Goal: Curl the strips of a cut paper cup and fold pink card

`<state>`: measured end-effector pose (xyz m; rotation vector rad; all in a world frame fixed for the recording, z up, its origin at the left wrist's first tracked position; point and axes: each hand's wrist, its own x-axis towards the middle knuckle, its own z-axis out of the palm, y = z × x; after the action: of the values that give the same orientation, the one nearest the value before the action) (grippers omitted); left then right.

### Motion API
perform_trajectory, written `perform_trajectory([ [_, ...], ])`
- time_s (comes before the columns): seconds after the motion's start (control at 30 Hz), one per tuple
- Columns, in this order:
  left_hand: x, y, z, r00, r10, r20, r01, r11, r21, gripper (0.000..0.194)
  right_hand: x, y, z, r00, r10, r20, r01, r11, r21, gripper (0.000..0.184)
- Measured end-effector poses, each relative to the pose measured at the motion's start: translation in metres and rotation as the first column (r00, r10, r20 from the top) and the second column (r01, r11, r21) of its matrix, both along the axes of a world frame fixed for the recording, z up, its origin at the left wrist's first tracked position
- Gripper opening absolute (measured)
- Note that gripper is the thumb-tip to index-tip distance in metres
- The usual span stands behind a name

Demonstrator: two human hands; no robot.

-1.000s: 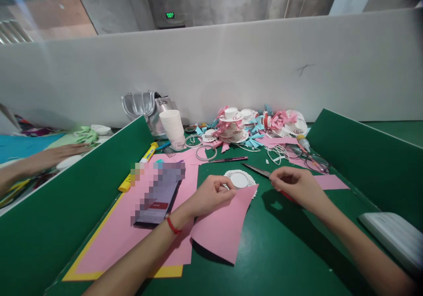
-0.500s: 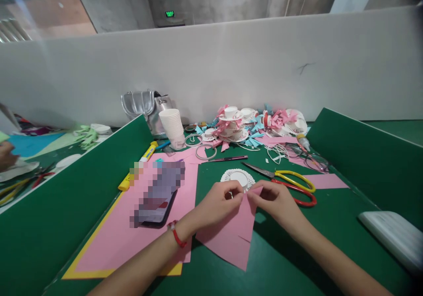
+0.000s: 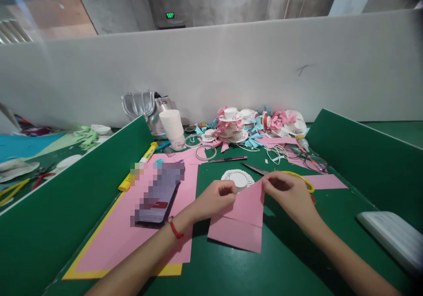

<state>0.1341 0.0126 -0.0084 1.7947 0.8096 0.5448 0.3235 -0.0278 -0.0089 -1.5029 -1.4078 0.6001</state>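
A piece of pink paper [image 3: 243, 214] is stretched between my hands above the green table. My left hand [image 3: 213, 199] pinches its upper left part. The thumb and fingers of my right hand [image 3: 291, 192] close on the upper right corner. A straight edge crosses the lower part of the paper; whether it is a fold or a second sheet I cannot tell. Just behind the paper lies a white lace-edged paper plate with a round white piece [image 3: 238, 180] at its centre. Scissors [image 3: 256, 169] with yellow and red handles lie partly hidden behind my right hand.
Left are large pink sheets [image 3: 109, 243], a phone [image 3: 158, 203] and a glue stick [image 3: 148, 152]. At the back stand stacked paper cups [image 3: 172, 126], a silver bag [image 3: 140, 104] and paper decorations [image 3: 231, 130]. Glasses [image 3: 315, 161] and a white object [image 3: 393, 238] lie right. Green dividers [image 3: 370, 155] flank the table.
My right hand has come off the scissors, met the left at the paper's top edge, then moved right with a corner. The paper now shows a crosswise edge.
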Motion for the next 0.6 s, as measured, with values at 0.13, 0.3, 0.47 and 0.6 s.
perform_trajectory([
  [0.13,-0.006,0.007,0.004,0.997,-0.054,-0.047,0.054,0.999,-0.006,0.009,0.005,0.0,0.004,0.995,0.088,0.055,-0.088,0.996,0.001,0.008],
  [0.3,-0.003,0.0,0.01,0.981,-0.146,-0.131,0.151,0.988,0.031,0.01,0.002,-0.003,0.003,0.907,0.403,0.121,-0.399,0.915,-0.057,0.011],
  [0.47,0.004,-0.009,0.006,0.991,-0.075,-0.112,0.087,0.991,0.102,0.012,-0.002,-0.004,-0.002,0.916,0.386,0.107,-0.38,0.922,-0.071,0.011],
  [0.6,0.006,-0.01,0.0,0.998,0.04,-0.044,-0.032,0.985,0.169,0.019,0.0,-0.003,0.0,0.949,0.294,0.111,-0.294,0.956,-0.013,0.012],
])
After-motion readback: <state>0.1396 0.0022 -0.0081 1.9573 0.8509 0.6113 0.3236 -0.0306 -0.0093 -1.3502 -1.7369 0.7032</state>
